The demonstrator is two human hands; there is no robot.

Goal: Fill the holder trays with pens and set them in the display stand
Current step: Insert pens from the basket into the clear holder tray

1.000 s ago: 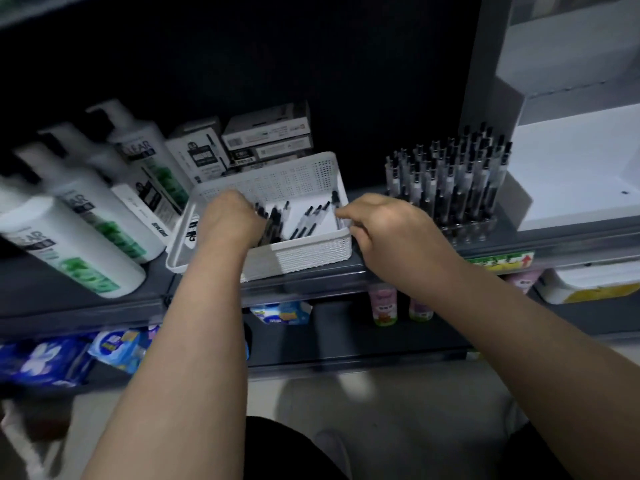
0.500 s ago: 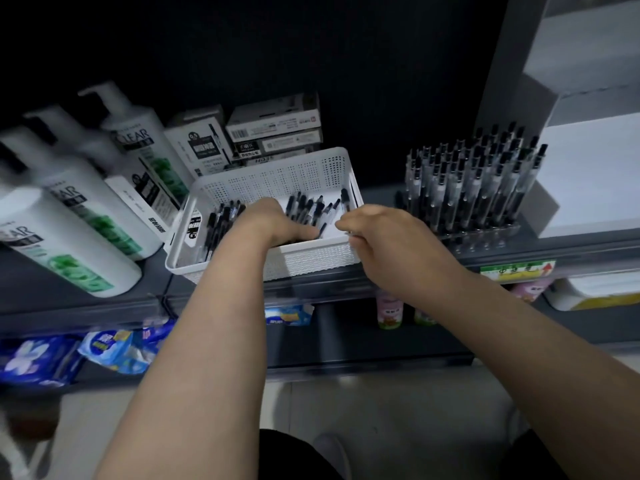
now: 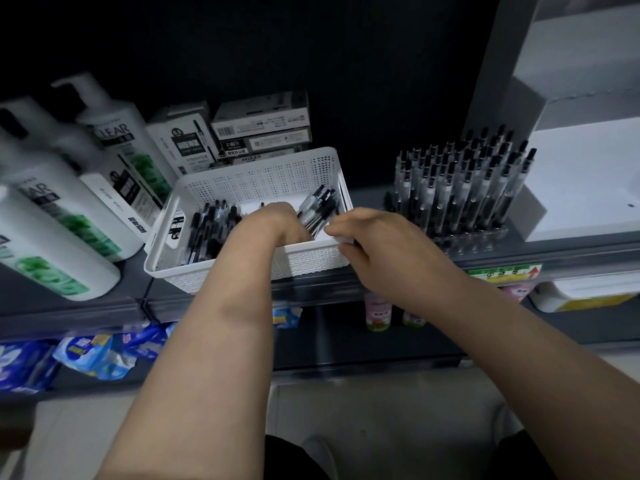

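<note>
Gathering pens from the white basket [image 3: 256, 174] on the grey shelf [image 3: 69, 306], I am working at the filling step of the task. My left hand [image 3: 277, 225] is reaching down inside the basket and closing round a bunch of pens [image 3: 317, 211]; its fingers are hidden behind its own back, so I am judging the grip from how the pens are fanning out of it. My right hand [image 3: 377, 247] is curling over the near right corner of the basket, fingers on the rim and thumb against the outer wall, steadying it.

The bunch is lying slantwise, its long axis running from my left hand up towards the far right corner; the black clicker ends are pointing away from me and the writing tips are hidden in my hand. More loose pens [image 3: 207, 233] are lying at the left of the basket, lengthwise front to back.

Just right of the basket a holder tray [image 3: 460, 233] is standing full, its pens upright with clickers up; beyond it is a white stand [image 3: 581, 174], probably the display.

Next, I judge, I am needing to lift the bunch clear and turn it tips down for a tray.

Pump bottles [image 3: 52, 216] are standing at the left; pen boxes [image 3: 259, 119] are stacked behind.
</note>
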